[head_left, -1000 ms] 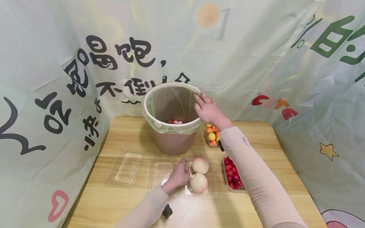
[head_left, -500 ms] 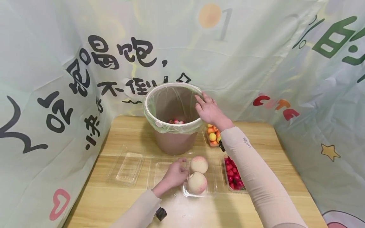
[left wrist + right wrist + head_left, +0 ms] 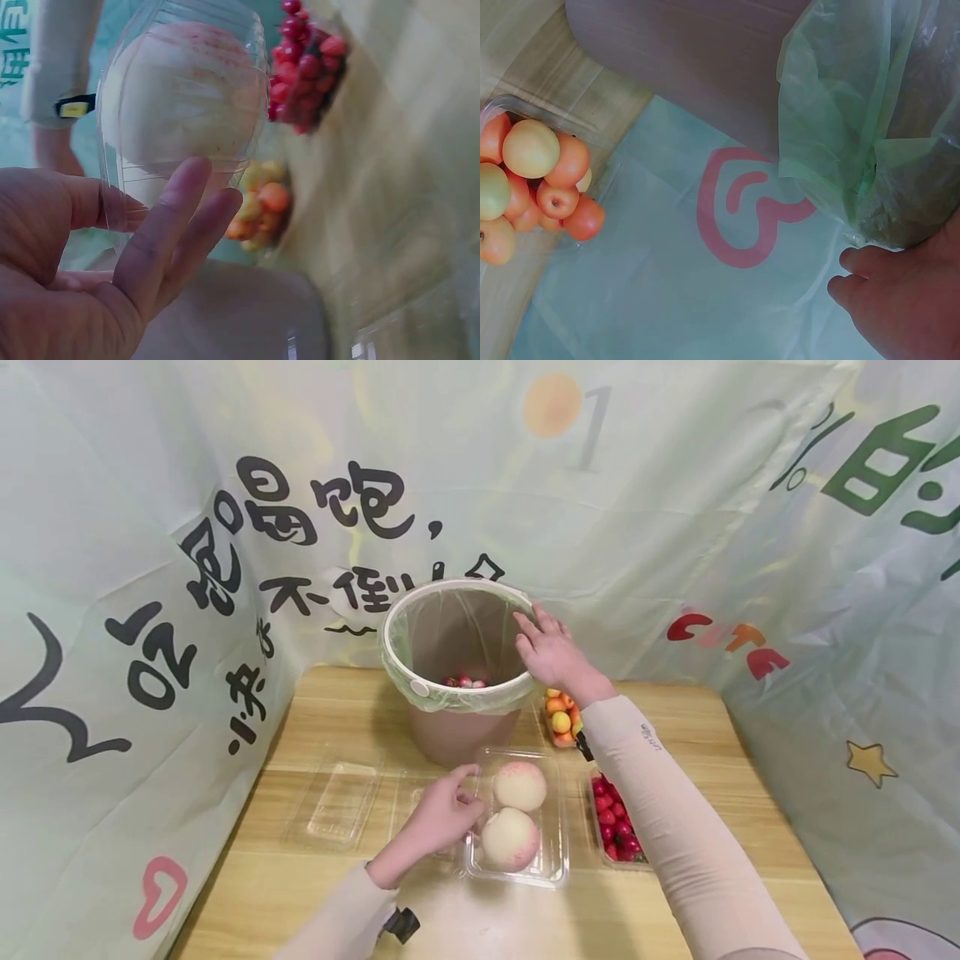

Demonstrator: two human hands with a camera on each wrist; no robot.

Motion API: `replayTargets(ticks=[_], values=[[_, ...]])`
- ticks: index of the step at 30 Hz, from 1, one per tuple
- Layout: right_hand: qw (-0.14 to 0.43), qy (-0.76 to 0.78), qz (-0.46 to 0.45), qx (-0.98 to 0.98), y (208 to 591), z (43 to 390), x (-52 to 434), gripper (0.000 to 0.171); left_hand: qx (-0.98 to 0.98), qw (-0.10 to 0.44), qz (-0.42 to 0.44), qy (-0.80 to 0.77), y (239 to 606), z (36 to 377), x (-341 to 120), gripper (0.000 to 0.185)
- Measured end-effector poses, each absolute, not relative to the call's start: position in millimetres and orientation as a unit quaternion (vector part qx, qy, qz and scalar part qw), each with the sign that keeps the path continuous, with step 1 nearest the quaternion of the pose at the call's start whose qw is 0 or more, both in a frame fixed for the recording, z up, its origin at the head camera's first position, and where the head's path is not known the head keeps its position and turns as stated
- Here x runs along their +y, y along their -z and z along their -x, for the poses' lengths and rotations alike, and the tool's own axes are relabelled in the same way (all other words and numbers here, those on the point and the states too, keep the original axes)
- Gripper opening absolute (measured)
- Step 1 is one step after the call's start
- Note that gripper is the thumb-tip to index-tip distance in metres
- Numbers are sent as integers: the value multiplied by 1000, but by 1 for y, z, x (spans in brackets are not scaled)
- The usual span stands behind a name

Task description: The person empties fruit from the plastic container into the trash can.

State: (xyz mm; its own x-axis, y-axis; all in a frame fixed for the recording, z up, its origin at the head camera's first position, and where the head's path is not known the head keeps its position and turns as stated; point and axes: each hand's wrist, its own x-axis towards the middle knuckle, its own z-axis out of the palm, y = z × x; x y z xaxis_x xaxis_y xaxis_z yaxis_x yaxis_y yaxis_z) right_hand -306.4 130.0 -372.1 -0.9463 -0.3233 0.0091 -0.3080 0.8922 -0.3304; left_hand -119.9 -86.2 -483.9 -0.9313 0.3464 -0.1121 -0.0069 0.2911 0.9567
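My left hand [image 3: 438, 810] holds the left side of a clear plastic box [image 3: 551, 860] between thumb and fingers. Inside it lie two pale peaches [image 3: 520, 787] with a pink blush. The left wrist view shows the box tilted, with the fingers [image 3: 176, 202] against its clear wall. My right hand [image 3: 551, 647] grips the right rim of a pinkish-brown trash bin [image 3: 461, 731]; some of its fingertips show outside the green liner bag [image 3: 829, 135] in the right wrist view. Small red-and-white pieces [image 3: 465, 682] lie deep in the bin.
A clear box of small orange and yellow fruit [image 3: 560, 721] stands right of the bin, partly behind my right arm. Nearer is a box of red fruit [image 3: 617, 827]. Clear plastic trays [image 3: 339, 802] lie on the wooden table [image 3: 255, 877] at left. Printed cloth walls surround it.
My left hand has pulled back to the left and raised the peach box off the table, with the peaches in it. The right hand has stayed on the bin's rim.
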Motion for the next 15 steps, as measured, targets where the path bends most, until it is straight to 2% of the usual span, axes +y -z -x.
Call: replayTargets(ticks=[6,15], values=[[21,164,162,973,371,306,131,65,771,140,-86,-615,460,123,-100,59],[24,167,161,972,369,303,130,64,802,92,-76,-585,424,130,-116,54]])
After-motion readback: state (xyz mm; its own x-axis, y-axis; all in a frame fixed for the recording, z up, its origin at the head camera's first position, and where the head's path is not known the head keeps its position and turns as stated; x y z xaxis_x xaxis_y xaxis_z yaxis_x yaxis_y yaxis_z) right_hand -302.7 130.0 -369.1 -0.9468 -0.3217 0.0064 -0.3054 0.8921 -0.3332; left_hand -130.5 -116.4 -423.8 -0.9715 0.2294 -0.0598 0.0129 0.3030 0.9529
